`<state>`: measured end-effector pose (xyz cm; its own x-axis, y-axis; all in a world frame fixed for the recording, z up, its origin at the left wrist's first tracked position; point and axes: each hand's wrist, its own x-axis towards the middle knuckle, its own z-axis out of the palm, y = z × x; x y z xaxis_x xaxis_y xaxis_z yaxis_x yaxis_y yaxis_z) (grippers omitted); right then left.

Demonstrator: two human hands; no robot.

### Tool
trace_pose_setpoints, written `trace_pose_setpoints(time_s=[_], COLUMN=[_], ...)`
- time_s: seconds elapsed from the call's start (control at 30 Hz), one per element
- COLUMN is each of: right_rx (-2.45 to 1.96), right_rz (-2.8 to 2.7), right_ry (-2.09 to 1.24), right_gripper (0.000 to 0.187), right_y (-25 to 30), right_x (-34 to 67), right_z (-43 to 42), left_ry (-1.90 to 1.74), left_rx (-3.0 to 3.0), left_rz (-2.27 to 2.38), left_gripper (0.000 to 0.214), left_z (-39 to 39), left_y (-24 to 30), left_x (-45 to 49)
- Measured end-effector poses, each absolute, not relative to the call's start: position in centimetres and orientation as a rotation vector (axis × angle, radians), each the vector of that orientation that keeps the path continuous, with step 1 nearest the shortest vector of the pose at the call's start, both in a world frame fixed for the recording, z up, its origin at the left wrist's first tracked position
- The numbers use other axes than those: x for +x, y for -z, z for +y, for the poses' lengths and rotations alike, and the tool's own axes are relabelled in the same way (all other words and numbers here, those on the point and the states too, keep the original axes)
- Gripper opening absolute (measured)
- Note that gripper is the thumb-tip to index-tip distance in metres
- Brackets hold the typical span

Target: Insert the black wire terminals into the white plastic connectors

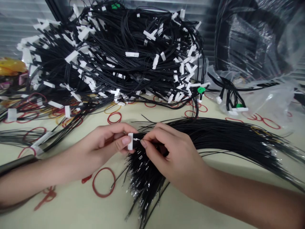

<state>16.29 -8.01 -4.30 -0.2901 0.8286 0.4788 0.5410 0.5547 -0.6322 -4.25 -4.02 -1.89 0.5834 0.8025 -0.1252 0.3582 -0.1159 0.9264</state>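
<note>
Right at the near side of the table (pixel 166 214), the left hand (pixel 102 143) is curled nearly shut, thumb and fingers pinching one white connector (pixel 130 141) stood on its end, and that firm pinch looks meant to keep it from turning. The right hand (pixel 169 156) closes in from the other side, mostly shut too, its fingertips (pixel 143 143) pressed on the black wires (pixel 214 135) just behind the connector, seemingly to keep them gathered there. Those wires make one long, loose bunch, far too many to count, sweeping off toward the right edge, while their shiny metal tips (pixel 140 178) spill toward the near edge. Beyond the hands, toward the far edge, sits one big heap of wires (pixel 114 57), dozens of white plugs (pixel 132 54) poking out all over it. Three green plugs show: one on top of the heap, one at its right side (pixel 201 90), one in a small bundle (pixel 228 93) by the clear plastic bag (pixel 269 105). Red rubber bands lie scattered, a full ring (pixel 92 183) sitting beside the left forearm, loose and within easy reach
</note>
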Motion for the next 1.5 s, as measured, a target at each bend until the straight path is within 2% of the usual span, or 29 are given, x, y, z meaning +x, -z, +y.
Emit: trace_pose_setpoints(time_s=[0.5, 0.9, 1.03, 1.17, 1.37, 1.5], right_rx=[-1.052, -0.904, -0.813, -0.762, -0.703, -0.845], right_rz=[-2.002, -2.124, -2.138, -2.155, -2.234, -2.137], right_ry=[-0.401, -0.088, 0.030, 0.119, 0.097, -0.032], right_gripper=[0.020, 0.027, 0.027, 0.037, 0.040, 0.032], right_y=[4.3, 4.9, 5.0, 4.4, 4.1, 4.7], right_x=[16.2, 16.4, 16.3, 16.2, 16.2, 16.0], right_z=[-8.1, -8.2, -8.6, -9.1, -9.0, -8.5], left_ry=[-0.588, -0.654, -0.620, -0.562, -0.597, -0.706], left_rx=[1.831, 1.878, 1.807, 1.797, 1.682, 1.667], left_rz=[0.884, 0.877, 0.820, 0.784, 0.827, 0.929], left_gripper=[0.015, 0.015, 0.024, 0.031, 0.030, 0.021], left_z=[-3.8, -3.4, -3.2, -3.3, -4.1, -4.1], left_y=[1.6, 1.4, 1.4, 1.1, 0.4, 0.7], left_x=[-3.6, -3.7, -4.0, -4.0, -3.3, -3.3])
